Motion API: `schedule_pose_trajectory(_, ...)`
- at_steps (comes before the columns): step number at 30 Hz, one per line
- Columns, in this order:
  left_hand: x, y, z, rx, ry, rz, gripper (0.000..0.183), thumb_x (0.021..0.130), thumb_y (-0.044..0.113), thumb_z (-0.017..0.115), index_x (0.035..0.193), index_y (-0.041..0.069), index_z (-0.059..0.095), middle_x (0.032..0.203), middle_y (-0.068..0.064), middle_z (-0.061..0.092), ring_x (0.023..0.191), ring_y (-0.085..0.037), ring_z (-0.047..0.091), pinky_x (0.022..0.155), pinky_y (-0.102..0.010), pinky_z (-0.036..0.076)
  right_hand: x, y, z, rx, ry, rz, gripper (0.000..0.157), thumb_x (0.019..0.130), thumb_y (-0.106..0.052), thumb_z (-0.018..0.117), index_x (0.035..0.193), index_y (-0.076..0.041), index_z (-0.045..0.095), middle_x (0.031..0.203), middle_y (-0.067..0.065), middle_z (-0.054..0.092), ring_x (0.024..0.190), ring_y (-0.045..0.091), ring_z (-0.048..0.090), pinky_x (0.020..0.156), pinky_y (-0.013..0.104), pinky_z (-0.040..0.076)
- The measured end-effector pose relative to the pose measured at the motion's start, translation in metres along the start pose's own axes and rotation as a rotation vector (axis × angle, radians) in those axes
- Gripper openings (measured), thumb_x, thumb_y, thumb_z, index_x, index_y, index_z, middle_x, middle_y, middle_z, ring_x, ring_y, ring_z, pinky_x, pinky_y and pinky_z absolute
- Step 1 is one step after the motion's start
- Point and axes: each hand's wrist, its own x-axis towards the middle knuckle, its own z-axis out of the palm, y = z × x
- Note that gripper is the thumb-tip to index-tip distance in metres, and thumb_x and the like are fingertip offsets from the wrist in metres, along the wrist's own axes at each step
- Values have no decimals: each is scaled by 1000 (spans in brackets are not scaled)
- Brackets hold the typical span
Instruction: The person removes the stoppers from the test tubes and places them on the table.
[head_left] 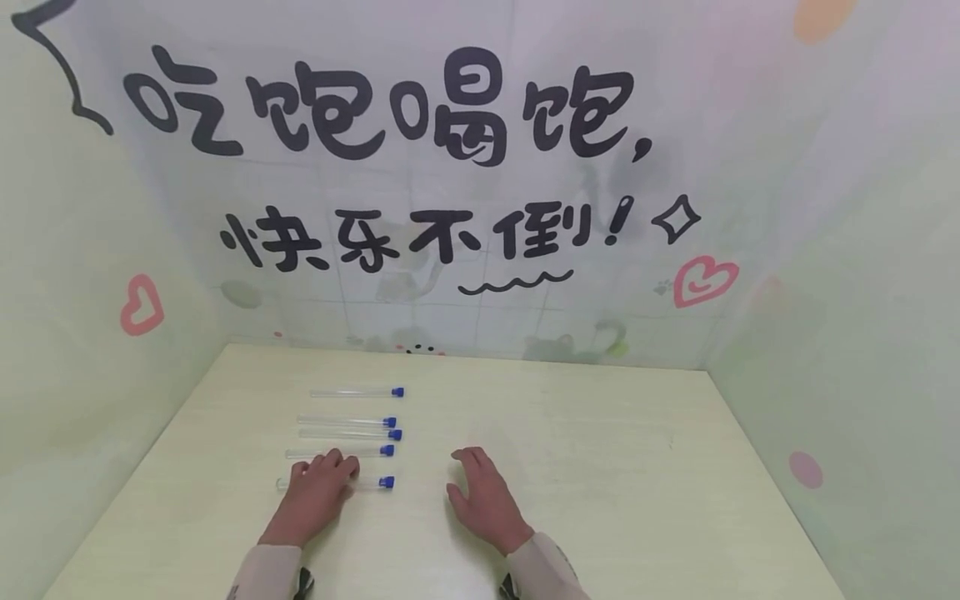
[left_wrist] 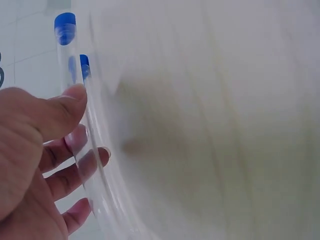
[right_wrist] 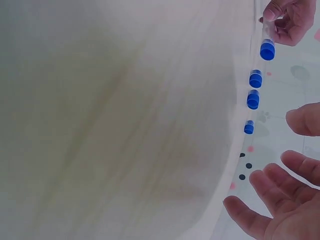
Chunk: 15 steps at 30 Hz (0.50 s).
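My left hand is over the nearest clear test tube, which has a blue cap and lies crosswise on the table. In the left wrist view, the thumb and fingers pinch this test tube along its body, and a second blue cap shows just behind it. The hand hides the middle of the tube in the head view. To the right, my right hand hovers over bare table with its fingers loosely bent and apart, holding nothing. Beyond the left hand, several more blue-capped tubes lie roughly parallel.
The pale wooden table is walled in at the back and on both sides. Dark Chinese lettering and pink hearts decorate the walls. In the right wrist view, the blue caps line up near the left hand.
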Motion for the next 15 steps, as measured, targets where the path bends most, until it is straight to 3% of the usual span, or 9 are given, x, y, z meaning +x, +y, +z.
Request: schedule_pose_trajectory(15, 4, 20, -3, -16, 42, 42, 18, 82, 9, 71, 95, 18, 63, 83, 3, 51, 76, -14, 49, 86, -54, 39, -2, -4, -3, 18, -35, 31, 37, 87, -13, 64, 120, -3, 53, 117, 8, 55, 105, 21, 60, 88, 33, 51)
